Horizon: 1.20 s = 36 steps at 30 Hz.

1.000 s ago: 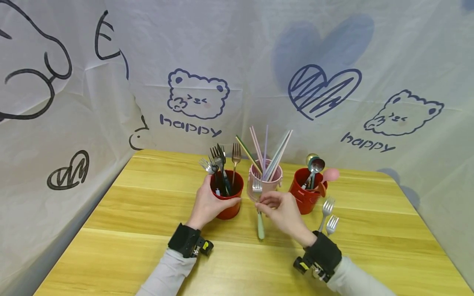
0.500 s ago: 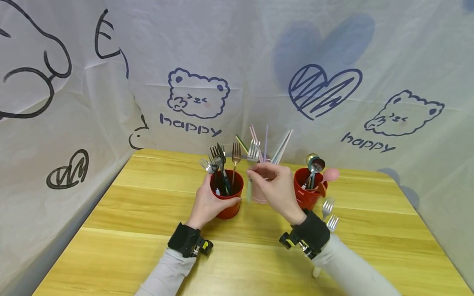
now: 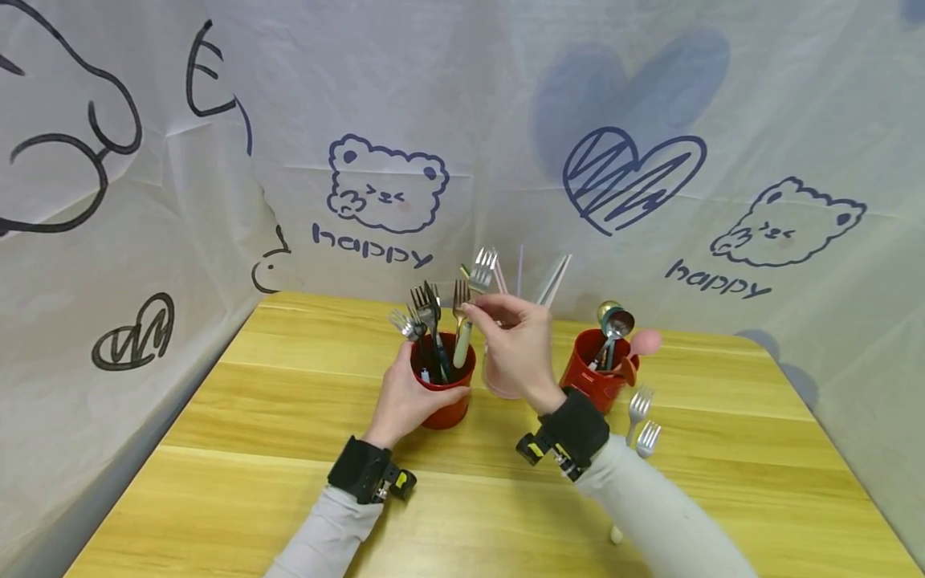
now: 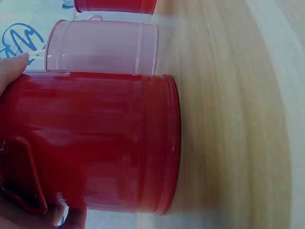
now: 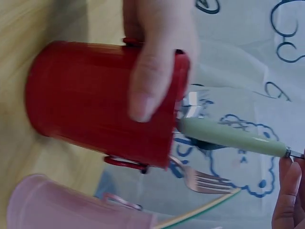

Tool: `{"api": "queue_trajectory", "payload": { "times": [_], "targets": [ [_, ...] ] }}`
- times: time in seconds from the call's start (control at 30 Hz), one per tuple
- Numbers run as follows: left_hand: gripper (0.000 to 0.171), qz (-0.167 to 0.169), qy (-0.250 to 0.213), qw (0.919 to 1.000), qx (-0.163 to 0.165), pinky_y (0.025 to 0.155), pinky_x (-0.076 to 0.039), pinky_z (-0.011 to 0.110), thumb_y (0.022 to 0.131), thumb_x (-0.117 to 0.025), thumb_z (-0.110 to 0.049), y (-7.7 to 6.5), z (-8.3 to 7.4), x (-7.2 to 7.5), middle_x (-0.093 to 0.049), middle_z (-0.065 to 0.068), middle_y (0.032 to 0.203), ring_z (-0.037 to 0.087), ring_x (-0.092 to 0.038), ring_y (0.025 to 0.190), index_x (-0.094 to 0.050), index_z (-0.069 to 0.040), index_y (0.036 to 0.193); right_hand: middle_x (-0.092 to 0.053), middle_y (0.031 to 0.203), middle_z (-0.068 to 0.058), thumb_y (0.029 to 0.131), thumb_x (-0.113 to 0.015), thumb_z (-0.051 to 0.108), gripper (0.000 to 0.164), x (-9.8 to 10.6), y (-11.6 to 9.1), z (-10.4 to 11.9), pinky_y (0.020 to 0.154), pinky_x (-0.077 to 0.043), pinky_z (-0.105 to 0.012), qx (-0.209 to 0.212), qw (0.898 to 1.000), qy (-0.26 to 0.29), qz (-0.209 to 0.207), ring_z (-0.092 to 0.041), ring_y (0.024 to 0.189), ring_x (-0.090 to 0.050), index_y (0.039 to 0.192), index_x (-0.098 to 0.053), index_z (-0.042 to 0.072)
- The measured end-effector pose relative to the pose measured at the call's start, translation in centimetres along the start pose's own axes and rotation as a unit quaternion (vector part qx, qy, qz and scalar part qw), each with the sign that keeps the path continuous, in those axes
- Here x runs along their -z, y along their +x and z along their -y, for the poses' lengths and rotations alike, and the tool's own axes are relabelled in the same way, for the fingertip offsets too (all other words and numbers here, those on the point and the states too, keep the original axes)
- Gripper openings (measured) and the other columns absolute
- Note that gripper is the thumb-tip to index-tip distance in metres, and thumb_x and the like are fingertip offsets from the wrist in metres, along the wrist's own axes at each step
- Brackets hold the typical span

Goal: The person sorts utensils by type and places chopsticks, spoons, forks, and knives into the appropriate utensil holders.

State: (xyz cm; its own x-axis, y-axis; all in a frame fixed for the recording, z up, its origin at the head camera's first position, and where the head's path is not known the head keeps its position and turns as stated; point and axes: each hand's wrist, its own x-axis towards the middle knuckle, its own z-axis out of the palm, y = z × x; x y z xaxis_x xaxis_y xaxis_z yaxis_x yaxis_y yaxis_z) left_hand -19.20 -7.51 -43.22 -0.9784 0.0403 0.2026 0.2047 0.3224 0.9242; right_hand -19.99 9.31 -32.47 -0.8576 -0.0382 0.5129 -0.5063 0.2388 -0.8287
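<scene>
My left hand grips the left red bucket, thumb across its front, as the left wrist view also shows the bucket wall close up. Several forks stand in that bucket, tines up, with a copper-coloured fork leaning at the rim. Between thumb and fingers, my right hand pinches a fork with a pale green handle near its neck. Its tines point up, and the handle end is right at the bucket's mouth.
A pink bucket with straws stands right of the left red bucket, partly behind my right hand. Farther right, another red bucket holds several spoons. Two forks lie beside it, partly under my right sleeve.
My right hand has lifted the green-handled fork from in front of the pink bucket and carried it up and left to the red bucket's mouth. The left hand has stayed put.
</scene>
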Motion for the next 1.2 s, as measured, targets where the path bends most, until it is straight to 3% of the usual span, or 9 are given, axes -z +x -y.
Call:
{"api": "queue_trajectory", "payload": {
  "times": [0.17, 0.37, 0.47, 0.73, 1.0, 1.2],
  "targets": [
    [0.086, -0.004, 0.001, 1.0000, -0.003, 0.105, -0.052, 0.050, 0.070, -0.093, -0.027, 0.0, 0.1, 0.0, -0.063, 0.011, 0.134, 0.029, -0.063, 0.120, -0.044, -0.009, 0.138, -0.078, 0.093, -0.016, 0.090, -0.076, 0.013, 0.015, -0.7, -0.4, -1.7, 0.068, -0.058, -0.020, -0.048, 0.997, -0.037, 0.050, -0.022, 0.079, -0.071, 0.099, -0.078, 0.002],
    [0.087, -0.013, 0.011, 0.9998, -0.010, 0.102, -0.053, 0.051, 0.068, -0.094, -0.027, 0.0, 0.1, -0.1, -0.063, 0.015, 0.132, 0.031, -0.064, 0.117, -0.045, -0.005, 0.137, -0.079, 0.091, -0.011, 0.088, -0.078, 0.018, 0.017, -1.0, -1.5, -3.9, 0.071, -0.062, -0.029, -0.051, 0.986, -0.131, 0.090, -0.021, 0.079, -0.075, 0.098, -0.079, 0.005],
    [0.088, -0.012, 0.011, 0.9998, -0.007, 0.103, -0.053, 0.051, 0.068, -0.094, -0.027, 0.0, 0.0, 0.0, -0.063, 0.016, 0.133, 0.032, -0.064, 0.118, -0.045, -0.004, 0.138, -0.078, 0.090, -0.013, 0.088, -0.078, 0.013, 0.014, -0.8, -2.2, -4.5, 0.073, -0.062, -0.031, -0.044, 0.989, -0.117, 0.083, -0.023, 0.078, -0.074, 0.098, -0.078, 0.003],
    [0.086, -0.008, 0.008, 0.9999, -0.011, 0.104, -0.052, 0.053, 0.068, -0.094, -0.026, 0.0, 0.0, 0.0, -0.062, 0.017, 0.133, 0.033, -0.063, 0.120, -0.045, -0.004, 0.137, -0.073, 0.089, -0.014, 0.089, -0.075, 0.007, 0.011, -0.2, -3.9, -4.9, 0.073, -0.056, -0.021, -0.053, 0.992, -0.080, 0.079, -0.019, 0.078, -0.067, 0.098, -0.075, 0.003],
    [0.088, -0.005, -0.001, 0.9999, -0.009, 0.106, -0.051, 0.053, 0.068, -0.094, -0.025, 0.1, 0.3, 0.1, -0.061, 0.016, 0.136, 0.032, -0.062, 0.123, -0.044, -0.006, 0.138, -0.071, 0.091, -0.017, 0.090, -0.071, 0.003, 0.010, 1.1, -5.3, -5.7, 0.071, -0.054, -0.018, -0.087, 0.988, -0.067, 0.108, -0.011, 0.078, -0.061, 0.099, -0.074, 0.000],
    [0.088, -0.003, 0.003, 0.9999, -0.011, 0.106, -0.051, 0.052, 0.067, -0.094, -0.026, 0.2, 0.2, 0.4, -0.062, 0.016, 0.136, 0.033, -0.062, 0.123, -0.045, -0.006, 0.138, -0.071, 0.094, -0.016, 0.091, -0.070, 0.004, 0.012, 2.3, -6.3, -6.1, 0.071, -0.054, -0.016, -0.116, 0.982, -0.075, 0.126, -0.012, 0.080, -0.061, 0.102, -0.073, 0.000]
  ]
}}
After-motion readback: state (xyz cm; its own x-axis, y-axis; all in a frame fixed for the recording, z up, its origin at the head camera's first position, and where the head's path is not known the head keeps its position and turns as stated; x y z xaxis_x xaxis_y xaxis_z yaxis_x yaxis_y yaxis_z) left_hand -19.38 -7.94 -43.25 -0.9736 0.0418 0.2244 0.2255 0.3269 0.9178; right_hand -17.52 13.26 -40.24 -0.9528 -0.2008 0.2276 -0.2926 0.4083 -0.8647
